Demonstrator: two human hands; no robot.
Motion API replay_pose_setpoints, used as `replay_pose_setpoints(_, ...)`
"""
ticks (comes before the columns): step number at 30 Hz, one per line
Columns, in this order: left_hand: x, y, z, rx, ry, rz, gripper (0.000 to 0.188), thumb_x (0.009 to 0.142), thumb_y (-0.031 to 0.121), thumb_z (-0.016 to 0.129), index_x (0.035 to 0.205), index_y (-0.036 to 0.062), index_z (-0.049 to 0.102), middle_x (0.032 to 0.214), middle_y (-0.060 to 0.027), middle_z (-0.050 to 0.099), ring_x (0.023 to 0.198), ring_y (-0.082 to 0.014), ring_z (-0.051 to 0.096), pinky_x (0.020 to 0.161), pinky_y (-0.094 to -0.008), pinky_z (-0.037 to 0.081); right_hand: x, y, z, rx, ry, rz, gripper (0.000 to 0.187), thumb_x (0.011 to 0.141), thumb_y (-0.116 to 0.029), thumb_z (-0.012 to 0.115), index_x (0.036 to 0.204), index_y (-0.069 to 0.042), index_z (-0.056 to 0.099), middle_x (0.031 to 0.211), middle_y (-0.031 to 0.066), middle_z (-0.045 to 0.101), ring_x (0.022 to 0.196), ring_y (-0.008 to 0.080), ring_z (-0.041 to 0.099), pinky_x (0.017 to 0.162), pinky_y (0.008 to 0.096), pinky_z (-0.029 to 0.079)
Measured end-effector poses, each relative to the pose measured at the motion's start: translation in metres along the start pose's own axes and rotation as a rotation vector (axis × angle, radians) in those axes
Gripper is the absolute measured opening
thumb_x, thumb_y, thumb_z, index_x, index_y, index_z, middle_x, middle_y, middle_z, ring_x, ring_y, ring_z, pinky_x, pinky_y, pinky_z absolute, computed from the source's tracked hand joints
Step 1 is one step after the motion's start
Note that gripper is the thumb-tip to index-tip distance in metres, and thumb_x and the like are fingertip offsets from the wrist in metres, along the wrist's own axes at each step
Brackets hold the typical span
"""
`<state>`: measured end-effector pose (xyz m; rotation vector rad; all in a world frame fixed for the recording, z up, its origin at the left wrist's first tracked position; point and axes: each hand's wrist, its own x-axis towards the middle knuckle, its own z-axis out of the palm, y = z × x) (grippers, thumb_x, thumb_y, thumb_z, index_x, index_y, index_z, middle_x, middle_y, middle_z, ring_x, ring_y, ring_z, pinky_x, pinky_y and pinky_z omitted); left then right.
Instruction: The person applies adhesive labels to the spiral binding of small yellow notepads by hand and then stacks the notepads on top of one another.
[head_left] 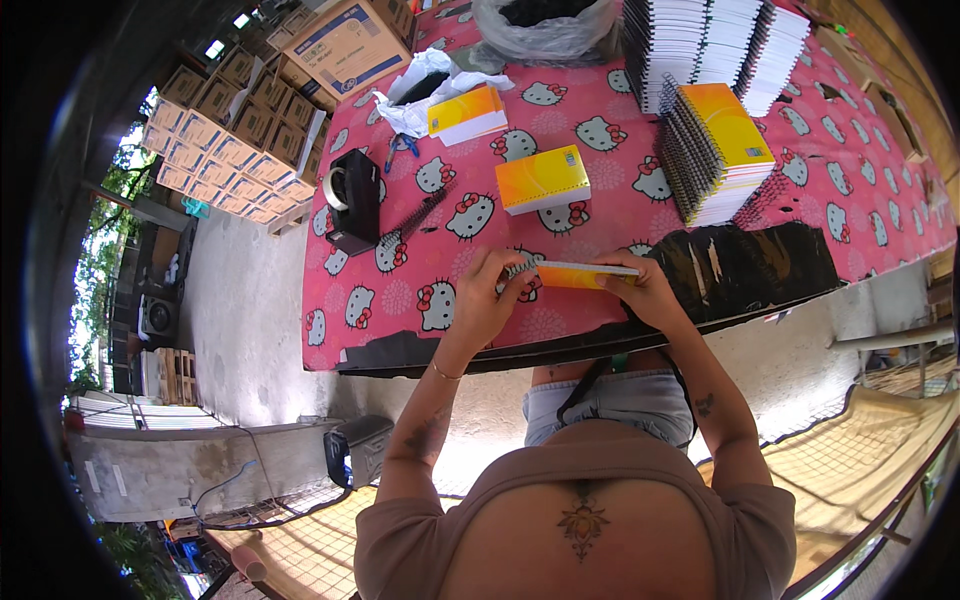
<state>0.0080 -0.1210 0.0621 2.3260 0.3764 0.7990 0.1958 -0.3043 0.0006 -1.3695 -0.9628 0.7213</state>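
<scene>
Close to the table's near edge, my right hand (648,292) grips the right end of a small yellow-covered notebook (572,276), held edge-up with its white pages showing. My left hand (487,300) has its fingers pinched round a dark spiral binding coil (517,269) at the notebook's left end. How far the coil is threaded through the holes cannot be made out. Just beyond my hands lies a stack of yellow-covered sheets (543,182) with punched holes along one edge. Several loose coils (418,214) lie to the left.
A black tape dispenser (356,200) and a blue-handled tool (402,148) are at left. Another yellow-covered stack (467,112) sits beside crumpled white plastic (400,95). Spiral-bound notebooks (722,135) stand piled at right. A clear bag (545,35) is at the back. Cartons (235,135) rise beyond the table.
</scene>
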Motion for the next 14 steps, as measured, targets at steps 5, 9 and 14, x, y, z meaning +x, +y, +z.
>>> replay_pose_setpoints(5,0.017,-0.010,-0.016,0.037,-0.283,0.214,0.029,0.087,0.006,0.073,0.115,0.0040,0.064,0.095,-0.0111,0.066,0.074,-0.0238,0.064,0.065,-0.0323,0.050,-0.004,-0.006,0.004,0.030,-0.025,-0.005,0.025,0.091,0.000,0.067,0.115,0.001,0.068,0.102,0.0081,0.071,0.092,0.0115,0.063,0.084,0.0250,0.050)
replay_pose_setpoints(9,0.010,0.005,-0.007,0.165,-0.307,-0.035,0.039,0.092,0.020,0.066,0.129,0.0096,0.057,0.122,-0.0145,0.060,0.097,-0.0280,0.060,0.086,-0.0448,0.045,-0.009,-0.014,0.008,0.065,0.031,0.005,0.024,0.091,0.000,0.067,0.115,0.001,0.069,0.103,0.0083,0.071,0.094,0.0102,0.063,0.084,0.0247,0.050)
replay_pose_setpoints(14,-0.010,0.015,0.014,0.505,-0.151,0.125,0.057,0.091,0.026,0.070,0.143,0.0181,0.047,0.148,-0.0150,0.044,0.139,-0.0311,0.040,0.117,-0.0466,0.023,-0.021,-0.025,0.015,-0.037,0.093,0.002,0.027,0.094,-0.003,0.065,0.121,0.000,0.067,0.109,0.0114,0.071,0.098,0.0114,0.064,0.087,0.0244,0.050)
